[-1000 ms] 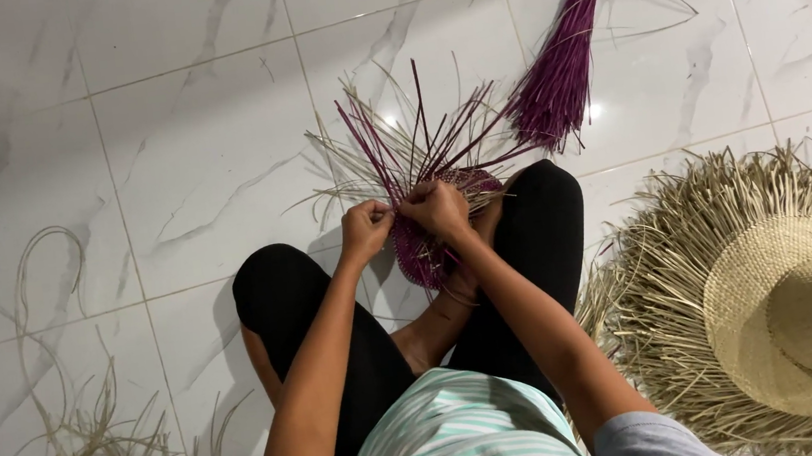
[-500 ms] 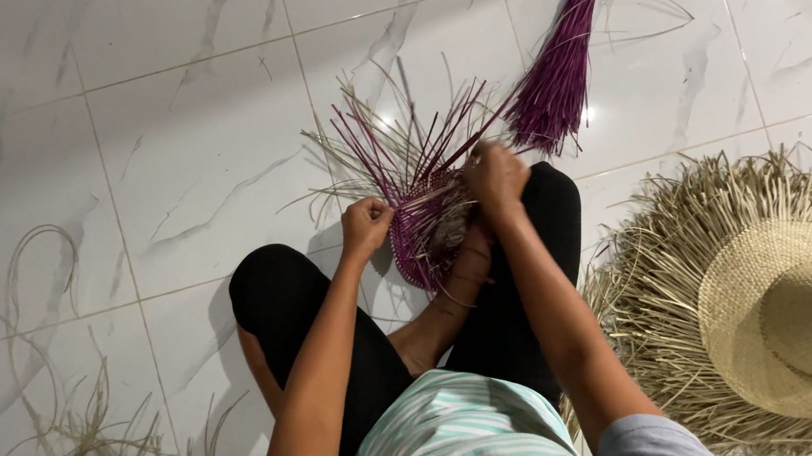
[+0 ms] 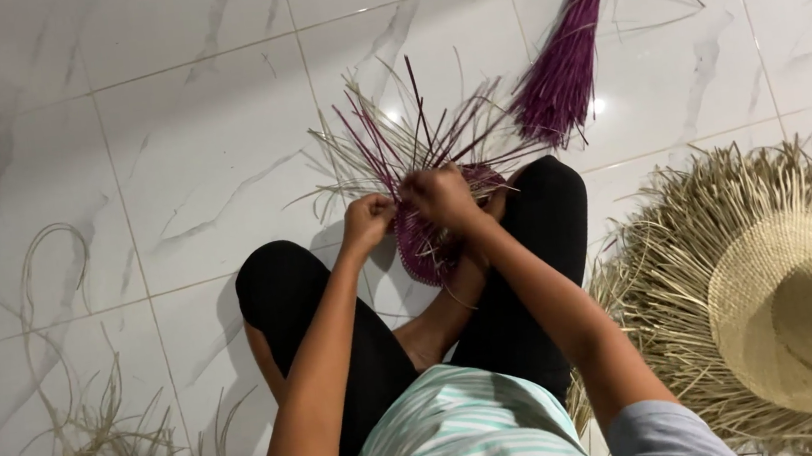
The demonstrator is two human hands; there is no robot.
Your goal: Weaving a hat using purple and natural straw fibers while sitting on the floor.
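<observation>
One purple woven piece (image 3: 433,245) is being pinched at its strands by left hand (image 3: 366,221) and right hand (image 3: 440,197), both closed; one straw hat (image 3: 808,316) is lying nearby.

I sat cross-legged, knees in black spread to either side, one bare foot tucked in front of me. Both my forearms reached forward and down, bare from the elbow, converging toward the middle. My left hand (image 3: 366,218) was curled into a loose fist, fingers pinched together, knuckles up. My right hand (image 3: 440,197) sat just beside it, nearly touching, its back turned up and its fingers bent under and closed. The wrists were slightly flexed, the right forearm crossing above my right shin. A grey sleeve covered my right upper arm; my left arm was bare as far as I could see.
</observation>
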